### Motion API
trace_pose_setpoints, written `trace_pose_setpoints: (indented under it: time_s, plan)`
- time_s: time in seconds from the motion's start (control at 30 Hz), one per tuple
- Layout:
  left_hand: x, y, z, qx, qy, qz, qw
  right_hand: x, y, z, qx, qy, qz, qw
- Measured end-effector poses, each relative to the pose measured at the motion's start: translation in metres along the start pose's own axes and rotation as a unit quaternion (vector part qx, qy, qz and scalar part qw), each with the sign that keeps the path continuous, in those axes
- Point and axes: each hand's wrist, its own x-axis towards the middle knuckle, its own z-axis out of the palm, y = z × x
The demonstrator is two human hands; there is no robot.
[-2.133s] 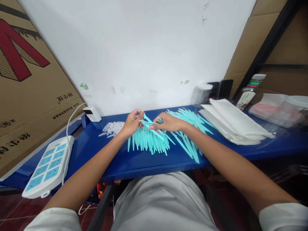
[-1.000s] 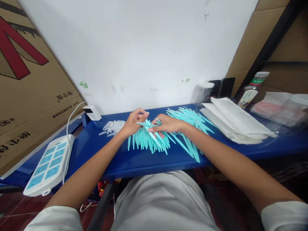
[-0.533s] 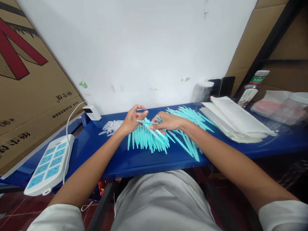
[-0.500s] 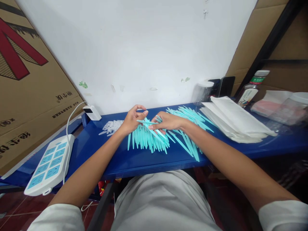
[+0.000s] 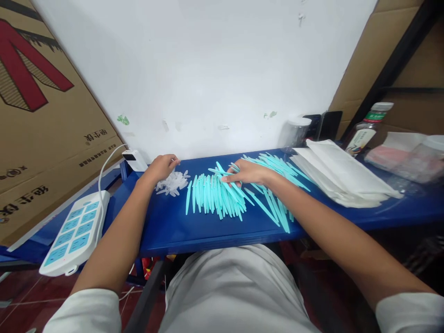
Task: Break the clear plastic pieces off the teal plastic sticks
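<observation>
My right hand is closed around several slim turquoise plastic sticks, which jut out to the left from its fingers at crossing angles. Beneath them a row of similar turquoise sticks lies side by side on the blue table. A looser heap of these sticks spreads behind and under my right wrist. My left hand is at the back edge of a small pile of clear plastic pieces. Its fingers are curled together, and whatever may be between them is hidden.
White paper-like bags lie stacked at the right, near a clear jar and a bottle. At the left are a power strip, a small white device and a large cardboard box. A white wall stands behind.
My left hand has moved away from the right hand, leftward to the clear pieces. My right hand stays over the row, still holding turquoise sticks. The view has shifted slightly.
</observation>
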Motion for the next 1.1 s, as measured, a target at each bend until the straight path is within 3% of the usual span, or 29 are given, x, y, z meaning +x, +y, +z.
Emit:
trace_pose_setpoints:
  time_s: [0.33, 0.7, 1.1]
  plan:
    - [0.002, -0.010, 0.008, 0.049, -0.071, -0.042, 0.995, 0.001, -0.001, 0.007, -0.059, -0.022, 0.094, 0.994]
    - [0.002, -0.021, 0.011, 0.083, -0.089, -0.037, 0.992, 0.001, 0.000, 0.010, -0.007, -0.018, 0.103, 0.995]
    - [-0.002, -0.023, 0.006, 0.159, -0.079, -0.088, 0.980, 0.002, -0.002, 0.011, -0.097, 0.005, 0.054, 0.994]
